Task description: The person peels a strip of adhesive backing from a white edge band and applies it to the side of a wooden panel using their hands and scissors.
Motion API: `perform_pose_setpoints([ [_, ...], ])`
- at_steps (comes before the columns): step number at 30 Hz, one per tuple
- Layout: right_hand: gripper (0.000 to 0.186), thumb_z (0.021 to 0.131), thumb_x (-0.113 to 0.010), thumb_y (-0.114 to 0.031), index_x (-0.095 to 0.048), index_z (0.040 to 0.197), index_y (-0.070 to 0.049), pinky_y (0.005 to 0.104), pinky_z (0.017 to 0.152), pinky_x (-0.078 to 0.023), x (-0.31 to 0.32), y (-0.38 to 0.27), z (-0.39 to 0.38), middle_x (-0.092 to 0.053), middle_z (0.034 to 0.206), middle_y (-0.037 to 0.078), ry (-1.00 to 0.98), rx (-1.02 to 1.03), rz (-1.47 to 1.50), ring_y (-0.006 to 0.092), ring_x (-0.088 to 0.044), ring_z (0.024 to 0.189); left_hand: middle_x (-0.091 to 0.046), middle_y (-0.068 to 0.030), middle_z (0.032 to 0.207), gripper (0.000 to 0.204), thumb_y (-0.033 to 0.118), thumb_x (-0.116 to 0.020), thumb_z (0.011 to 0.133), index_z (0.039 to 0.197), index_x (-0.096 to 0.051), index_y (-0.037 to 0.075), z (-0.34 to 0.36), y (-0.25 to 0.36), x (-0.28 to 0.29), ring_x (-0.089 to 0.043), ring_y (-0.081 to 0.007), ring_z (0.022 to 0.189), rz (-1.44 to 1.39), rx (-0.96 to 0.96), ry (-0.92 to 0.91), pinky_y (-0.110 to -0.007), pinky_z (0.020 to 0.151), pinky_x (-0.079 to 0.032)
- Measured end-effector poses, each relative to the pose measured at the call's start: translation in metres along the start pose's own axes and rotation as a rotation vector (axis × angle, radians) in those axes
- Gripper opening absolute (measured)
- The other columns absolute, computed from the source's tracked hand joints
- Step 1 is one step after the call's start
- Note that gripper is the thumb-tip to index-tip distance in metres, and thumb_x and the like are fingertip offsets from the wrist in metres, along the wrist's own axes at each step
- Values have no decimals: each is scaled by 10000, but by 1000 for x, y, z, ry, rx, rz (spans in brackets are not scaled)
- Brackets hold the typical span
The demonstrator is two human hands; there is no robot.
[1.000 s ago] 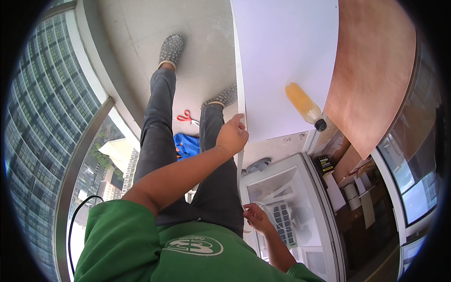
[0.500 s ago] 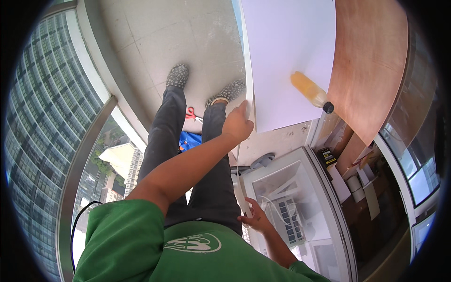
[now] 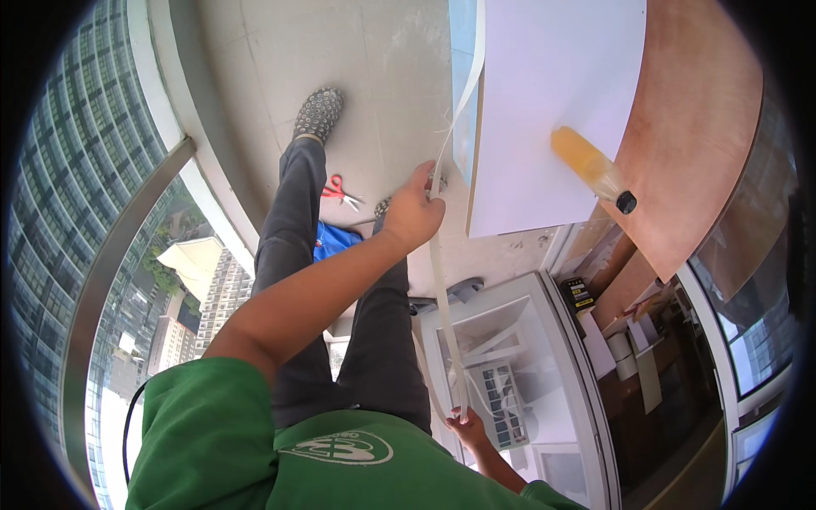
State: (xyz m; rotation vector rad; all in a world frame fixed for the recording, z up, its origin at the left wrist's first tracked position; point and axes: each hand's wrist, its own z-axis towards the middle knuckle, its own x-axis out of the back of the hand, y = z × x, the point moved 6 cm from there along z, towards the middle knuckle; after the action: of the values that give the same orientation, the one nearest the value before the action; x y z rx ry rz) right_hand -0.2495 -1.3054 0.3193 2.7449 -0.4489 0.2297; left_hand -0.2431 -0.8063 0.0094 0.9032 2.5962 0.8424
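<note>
Curving away, the pale strip (image 3: 442,293) seems frayed.

A long, flat, pale strip (image 3: 441,289) runs down the centre between your left hand (image 3: 412,212) and your right hand (image 3: 469,427) below it. At upper right, a clear, black-capped bottle of yellow liquid (image 3: 585,161) lies on a flat white board (image 3: 544,85), left of a brown wooden panel (image 3: 697,119). Left of centre, red-handled metal scissors (image 3: 342,195) lie on the grey floor (image 3: 391,68).
</note>
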Motion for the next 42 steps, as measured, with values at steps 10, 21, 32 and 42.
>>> perform_pose_setpoints([
  [10,405,857,-590,17,-541,1255,-47,271,560,-503,-10,1,2,-508,747,-1,-249,-154,52,97,-517,623,-662,-103,1154,516,291,-683,919,1332,-557,10,116,70,11,-622,-141,1027,-532,-259,202,-309,879,-510],
  [21,357,894,-546,9,-494,1247,-16,341,616,-521,2,1,8,-482,742,28,-274,-289,9,137,-519,671,-685,-73,993,470,324,-750,852,1161,-670,-21,136,86,2,-647,-134,816,-624,-226,165,-279,738,-534],
  [32,313,951,-560,-55,-524,1261,-38,303,600,-487,9,-20,11,-511,754,13,-257,-263,-66,114,-503,654,-695,-83,954,407,283,-773,845,1116,-696,-9,140,81,0,-647,-137,865,-602,-235,136,-265,781,-529],
  [42,272,948,-595,-102,-518,1201,-38,333,590,-510,10,-24,19,-528,754,47,-266,-237,-74,159,-564,629,-668,-71,839,402,358,-768,813,1053,-730,38,140,81,-4,-630,-140,736,-535,-234,217,-290,699,-537],
])
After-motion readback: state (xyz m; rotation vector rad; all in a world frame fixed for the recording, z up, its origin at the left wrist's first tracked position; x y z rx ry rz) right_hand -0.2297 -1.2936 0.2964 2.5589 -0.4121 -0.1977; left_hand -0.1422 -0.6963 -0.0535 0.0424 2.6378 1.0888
